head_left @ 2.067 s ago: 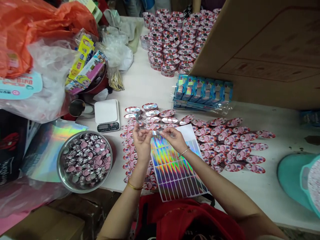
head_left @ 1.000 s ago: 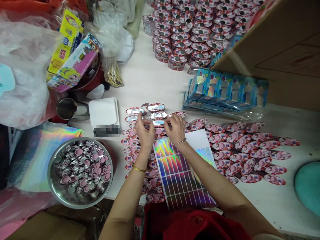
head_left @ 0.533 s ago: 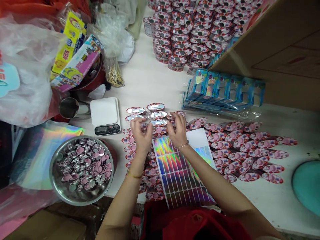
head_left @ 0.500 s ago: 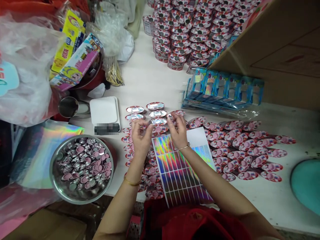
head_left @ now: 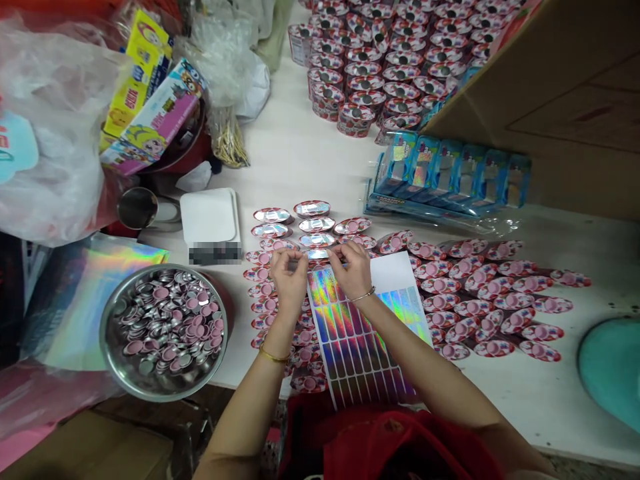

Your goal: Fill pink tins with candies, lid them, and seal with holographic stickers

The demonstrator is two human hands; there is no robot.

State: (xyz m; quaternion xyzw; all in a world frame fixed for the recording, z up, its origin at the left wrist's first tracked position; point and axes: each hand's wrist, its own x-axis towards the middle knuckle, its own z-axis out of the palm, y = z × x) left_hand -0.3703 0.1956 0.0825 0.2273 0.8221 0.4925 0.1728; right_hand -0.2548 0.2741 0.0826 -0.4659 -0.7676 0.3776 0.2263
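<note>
Between my two hands a shiny holographic sticker [head_left: 317,254] lies over the top of an oval box in the middle column. My left hand [head_left: 290,277] is closed in a pinch at the sticker's left end. At its right end, the thumb and fingers of my right hand [head_left: 353,268] pinch together. Just beyond are oval boxes with silvery strips across their tops, such as this stickered box [head_left: 317,224]. A sheet of holographic stickers [head_left: 367,340], its upper right part bare white, lies under my right forearm.
Red oval boxes with pink caps [head_left: 467,307] stand right of the sheet. A metal bowl [head_left: 106,353] of small round caps sits left, below a white scale [head_left: 207,217]. Blue packs [head_left: 450,177], a cardboard box [head_left: 565,113] and more oval boxes [head_left: 367,83] stand beyond.
Both hands have come slightly nearer to me, from around one stickered box to the box just before it. A shiny strip now covers that box's top between my fingers.
</note>
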